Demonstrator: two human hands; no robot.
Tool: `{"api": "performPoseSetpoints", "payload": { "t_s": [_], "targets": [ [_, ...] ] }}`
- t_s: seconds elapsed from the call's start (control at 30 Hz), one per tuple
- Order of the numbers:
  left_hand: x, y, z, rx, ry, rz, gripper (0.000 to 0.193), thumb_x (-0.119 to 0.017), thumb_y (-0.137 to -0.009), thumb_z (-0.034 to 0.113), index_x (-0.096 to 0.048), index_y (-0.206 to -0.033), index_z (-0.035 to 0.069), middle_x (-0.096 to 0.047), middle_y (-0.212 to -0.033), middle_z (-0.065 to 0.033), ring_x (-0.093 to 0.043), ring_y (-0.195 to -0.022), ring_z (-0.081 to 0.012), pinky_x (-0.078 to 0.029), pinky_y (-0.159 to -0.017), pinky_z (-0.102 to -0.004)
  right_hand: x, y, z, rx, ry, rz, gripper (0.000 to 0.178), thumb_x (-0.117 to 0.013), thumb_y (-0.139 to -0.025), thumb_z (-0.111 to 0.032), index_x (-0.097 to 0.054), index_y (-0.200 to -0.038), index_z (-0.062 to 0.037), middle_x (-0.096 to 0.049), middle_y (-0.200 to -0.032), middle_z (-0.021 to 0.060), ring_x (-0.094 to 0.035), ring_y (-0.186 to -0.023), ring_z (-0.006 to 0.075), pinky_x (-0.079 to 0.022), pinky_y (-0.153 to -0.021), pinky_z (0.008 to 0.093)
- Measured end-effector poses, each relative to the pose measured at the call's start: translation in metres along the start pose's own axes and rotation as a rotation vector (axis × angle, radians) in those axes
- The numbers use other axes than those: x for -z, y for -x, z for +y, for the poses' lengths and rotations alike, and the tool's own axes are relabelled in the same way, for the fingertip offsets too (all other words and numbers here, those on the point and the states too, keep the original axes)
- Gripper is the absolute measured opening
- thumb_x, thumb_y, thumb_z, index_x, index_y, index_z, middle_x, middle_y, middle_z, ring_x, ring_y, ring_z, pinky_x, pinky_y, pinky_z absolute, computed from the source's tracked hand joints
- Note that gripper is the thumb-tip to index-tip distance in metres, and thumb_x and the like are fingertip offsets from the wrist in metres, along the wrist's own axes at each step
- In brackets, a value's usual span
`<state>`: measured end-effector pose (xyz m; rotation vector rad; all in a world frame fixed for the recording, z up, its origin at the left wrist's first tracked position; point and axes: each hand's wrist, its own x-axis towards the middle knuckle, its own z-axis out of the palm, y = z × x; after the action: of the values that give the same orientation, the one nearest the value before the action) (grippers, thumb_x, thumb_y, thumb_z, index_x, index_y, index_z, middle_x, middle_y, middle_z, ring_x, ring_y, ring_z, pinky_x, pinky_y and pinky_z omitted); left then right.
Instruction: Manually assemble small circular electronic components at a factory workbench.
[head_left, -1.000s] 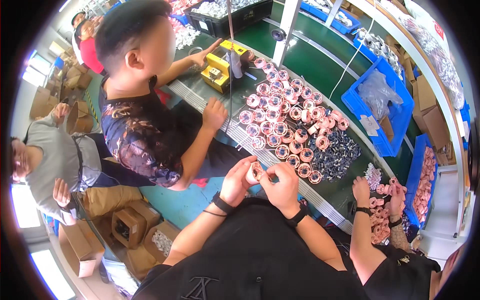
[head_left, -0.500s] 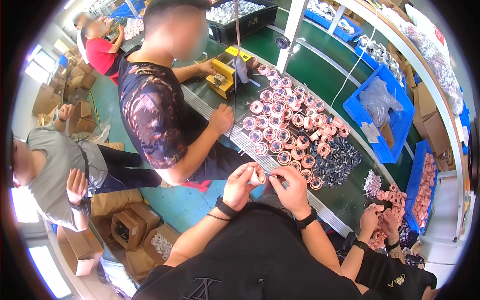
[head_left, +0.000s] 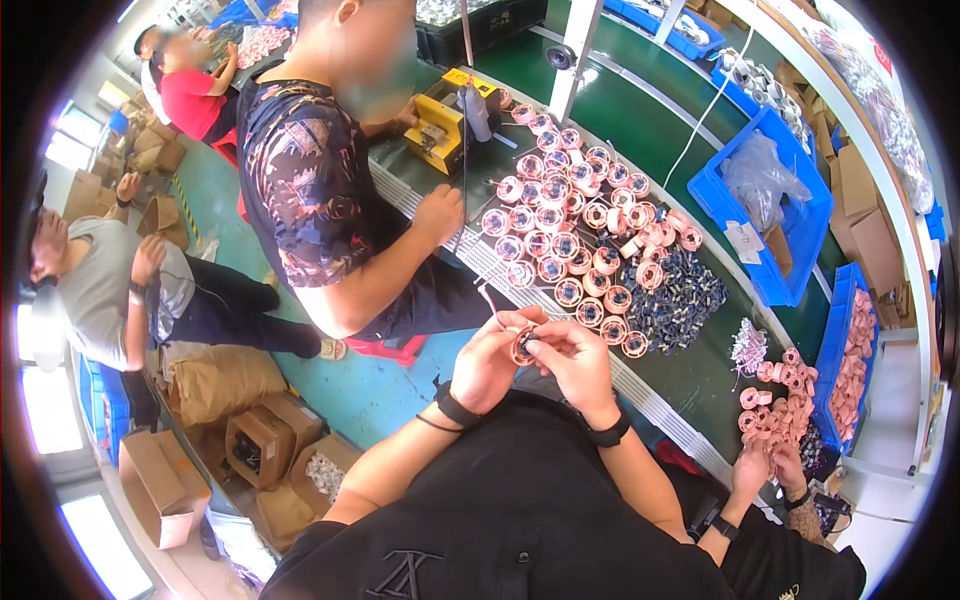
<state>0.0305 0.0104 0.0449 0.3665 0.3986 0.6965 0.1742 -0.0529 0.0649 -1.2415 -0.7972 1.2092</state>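
Note:
A small pink ring-shaped part [head_left: 520, 351] with a dark piece inside it is held up in front of my chest. My left hand [head_left: 484, 368] closes round its left side, and a thin pale lead [head_left: 487, 302] sticks up by those fingers. On its other side my right hand [head_left: 577, 366] is closed, thumb and fingers pressing at the dark piece. Just beyond my hands, many similar pink rings [head_left: 551, 243] with dark centres stand on the dark green bench. Beside them lies a heap of small dark parts [head_left: 676, 300] with light ends.
A co-worker [head_left: 310, 200] sits close on my left by a yellow device [head_left: 436, 130]. Another person's hands [head_left: 768, 465] work at pink rings on the right. Blue bins [head_left: 770, 205] stand beyond the bench. A ridged metal strip [head_left: 640, 385] edges the bench near me.
My right fingers have moved in from a thin lead to the ring itself, which has turned to show its dark inside. The co-worker at the right has lowered their hands.

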Motion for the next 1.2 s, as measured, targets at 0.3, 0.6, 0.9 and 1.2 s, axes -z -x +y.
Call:
{"api": "performPoseSetpoints", "payload": {
  "t_s": [0.3,0.6,0.9,1.2],
  "targets": [
    [-0.009,0.001,-0.001,-0.049,-0.008,0.067,0.022,-0.046,-0.094,0.011,-0.053,-0.112,0.001,-0.054,-0.123,-0.0159,-0.055,-0.110,-0.0231,-0.043,-0.094,-0.0349,-0.002,0.000,-0.001,0.223,0.391,0.091,0.014,-0.073,-0.079,0.000,-0.068,-0.091,0.0038,-0.067,-0.086,0.0085,-0.065,-0.075,0.0137,-0.052,-0.066,0.0230],
    [-0.014,0.004,0.003,0.003,-0.046,0.005,0.033,-0.042,-0.096,0.013,-0.047,-0.125,-0.004,-0.056,-0.122,-0.0151,-0.057,-0.105,-0.0196,-0.044,-0.090,-0.0314,-0.004,0.003,-0.008,0.371,0.556,0.133,0.016,-0.076,-0.074,-0.003,-0.072,-0.089,-0.0016,-0.060,-0.089,0.0067,-0.059,-0.081,0.0157,-0.048,-0.070,0.0263],
    [0.002,-0.001,-0.007,-0.093,-0.164,0.056,0.023,-0.043,-0.093,0.009,-0.056,-0.109,0.000,-0.054,-0.126,-0.0143,-0.051,-0.118,-0.0230,-0.040,-0.100,-0.0373,-0.006,0.003,-0.005,0.338,0.533,0.172,0.015,-0.078,-0.071,-0.008,-0.073,-0.084,-0.0052,-0.059,-0.083,0.0064,-0.061,-0.077,0.0207,-0.048,-0.069,0.0304],
    [-0.010,0.001,-0.007,-0.091,-0.067,-0.024,0.031,-0.044,-0.096,0.011,-0.049,-0.124,-0.001,-0.053,-0.130,-0.0141,-0.057,-0.108,-0.0191,-0.044,-0.092,-0.0307,-0.011,0.004,0.002,0.424,0.508,0.239,0.025,-0.077,-0.074,-0.009,-0.068,-0.097,-0.0039,-0.060,-0.095,0.0091,-0.062,-0.080,0.0203,-0.049,-0.068,0.0300]
  ]
}}
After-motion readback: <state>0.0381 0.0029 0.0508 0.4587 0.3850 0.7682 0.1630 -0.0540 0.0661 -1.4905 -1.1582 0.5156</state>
